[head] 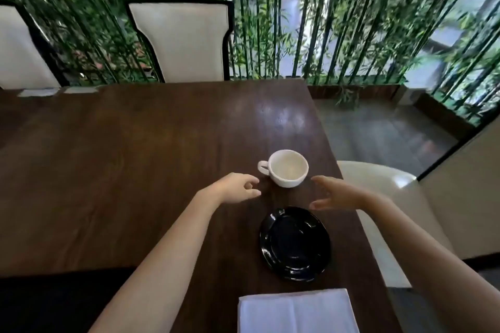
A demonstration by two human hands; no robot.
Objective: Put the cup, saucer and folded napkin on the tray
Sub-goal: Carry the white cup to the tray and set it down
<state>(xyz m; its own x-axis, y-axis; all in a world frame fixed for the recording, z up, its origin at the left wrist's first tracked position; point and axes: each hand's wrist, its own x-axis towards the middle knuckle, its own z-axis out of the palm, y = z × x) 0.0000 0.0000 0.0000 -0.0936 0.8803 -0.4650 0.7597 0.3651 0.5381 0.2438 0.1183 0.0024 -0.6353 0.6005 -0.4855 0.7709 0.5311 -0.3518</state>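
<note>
A white cup (pixel 286 168) stands upright on the dark wooden table (pixel 135 170), its handle pointing left. My left hand (pixel 235 188) hovers just left of it near the handle, fingers apart and holding nothing. My right hand (pixel 338 194) hovers just right of and below the cup, fingers spread, also holding nothing. A glossy black saucer (pixel 295 243) lies on the table nearer to me. A folded white napkin (pixel 296 311) lies at the bottom edge of the view. No tray is visible.
The table's right edge runs close beside the cup and saucer. A cream chair (pixel 384 197) stands at that side, and two white-backed chairs (pixel 181 40) stand at the far edge. Bamboo stems fill the background. Small white papers (pixel 38 92) lie far left.
</note>
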